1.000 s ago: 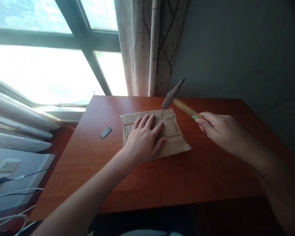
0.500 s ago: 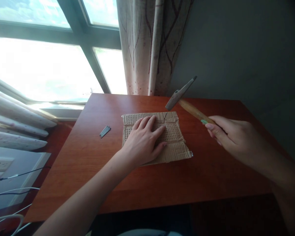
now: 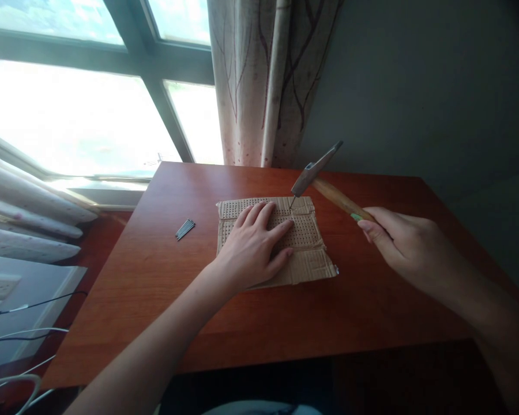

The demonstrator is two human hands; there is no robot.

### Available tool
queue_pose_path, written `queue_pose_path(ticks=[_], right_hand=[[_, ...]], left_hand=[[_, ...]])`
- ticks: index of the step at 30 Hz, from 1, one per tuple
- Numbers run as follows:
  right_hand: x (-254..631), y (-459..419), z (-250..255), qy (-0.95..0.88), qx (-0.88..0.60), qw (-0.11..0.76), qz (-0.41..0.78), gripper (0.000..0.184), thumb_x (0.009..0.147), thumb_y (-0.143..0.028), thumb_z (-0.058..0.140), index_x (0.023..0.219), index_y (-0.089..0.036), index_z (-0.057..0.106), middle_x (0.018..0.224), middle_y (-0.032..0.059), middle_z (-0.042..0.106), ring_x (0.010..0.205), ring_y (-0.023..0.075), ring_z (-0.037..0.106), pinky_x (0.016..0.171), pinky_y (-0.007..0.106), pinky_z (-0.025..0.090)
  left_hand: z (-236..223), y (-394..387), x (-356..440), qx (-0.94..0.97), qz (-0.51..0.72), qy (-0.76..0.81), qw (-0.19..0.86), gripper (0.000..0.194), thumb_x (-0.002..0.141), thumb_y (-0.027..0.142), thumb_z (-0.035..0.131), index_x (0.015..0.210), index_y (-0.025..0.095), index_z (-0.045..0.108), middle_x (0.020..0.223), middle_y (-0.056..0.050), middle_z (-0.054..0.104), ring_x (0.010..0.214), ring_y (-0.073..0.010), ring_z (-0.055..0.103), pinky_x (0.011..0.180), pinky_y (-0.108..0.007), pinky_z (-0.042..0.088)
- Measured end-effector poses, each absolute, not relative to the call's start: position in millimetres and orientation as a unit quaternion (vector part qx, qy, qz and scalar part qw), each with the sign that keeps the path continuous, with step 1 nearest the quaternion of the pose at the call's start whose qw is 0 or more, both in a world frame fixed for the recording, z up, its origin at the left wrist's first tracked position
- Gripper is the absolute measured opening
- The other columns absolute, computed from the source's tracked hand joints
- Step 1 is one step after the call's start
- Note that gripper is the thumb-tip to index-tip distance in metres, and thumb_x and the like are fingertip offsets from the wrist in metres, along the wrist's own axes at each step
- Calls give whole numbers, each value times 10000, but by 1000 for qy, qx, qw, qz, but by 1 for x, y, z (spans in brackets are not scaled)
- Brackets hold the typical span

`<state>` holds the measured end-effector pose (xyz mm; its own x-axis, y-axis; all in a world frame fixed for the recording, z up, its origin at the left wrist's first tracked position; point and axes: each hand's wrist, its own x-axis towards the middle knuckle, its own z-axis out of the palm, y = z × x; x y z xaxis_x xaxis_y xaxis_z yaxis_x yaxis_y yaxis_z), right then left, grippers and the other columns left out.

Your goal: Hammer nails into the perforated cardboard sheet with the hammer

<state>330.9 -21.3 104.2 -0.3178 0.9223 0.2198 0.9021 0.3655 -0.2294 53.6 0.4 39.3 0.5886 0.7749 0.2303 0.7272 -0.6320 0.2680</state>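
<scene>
My left hand (image 3: 253, 242) lies flat with fingers spread on a piece of cardboard (image 3: 313, 262) punched with rows of small holes. Wrapped round the wooden handle of a hammer (image 3: 339, 199) is my right hand (image 3: 400, 233). The hammer's head is at the top of a thin nail (image 3: 292, 202) that stands slightly tilted in the cardboard's far part, beyond my left fingertips. Whether head and nail touch is hard to make out. Left of the cardboard, several loose nails (image 3: 185, 229) lie side by side in a small bunch.
The cardboard lies on a reddish-brown wooden table (image 3: 259, 328). Behind it are a window (image 3: 82, 121) and a patterned curtain (image 3: 246, 86). Cables (image 3: 38, 302) run from a wall socket (image 3: 0, 286) at the lower left, beside the table's left edge.
The hammer has come down slightly, its head now at the nail's top instead of above it. My right hand has shifted a little left; my left hand stays on the cardboard.
</scene>
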Motion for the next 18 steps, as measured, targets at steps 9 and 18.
queue_pose_path(ticks=[9,18], right_hand=[[329,-18,104,-806,-568,163,44,279,1021,-402,416,886,-211,568,683,17,604,583,180,575,572,311,368],[329,-17,103,-804,-571,162,45,269,1017,-384,417,862,-212,555,653,9,576,555,173,545,562,307,341]], left_hand=[[39,1,54,886,173,423,78,516,953,477,507,1412,249,560,1535,-156,383,1417,-400,350,1176,-591,292],[38,1,54,886,167,425,75,522,960,488,492,1420,248,551,1535,-162,382,1427,-404,338,1172,-592,297]])
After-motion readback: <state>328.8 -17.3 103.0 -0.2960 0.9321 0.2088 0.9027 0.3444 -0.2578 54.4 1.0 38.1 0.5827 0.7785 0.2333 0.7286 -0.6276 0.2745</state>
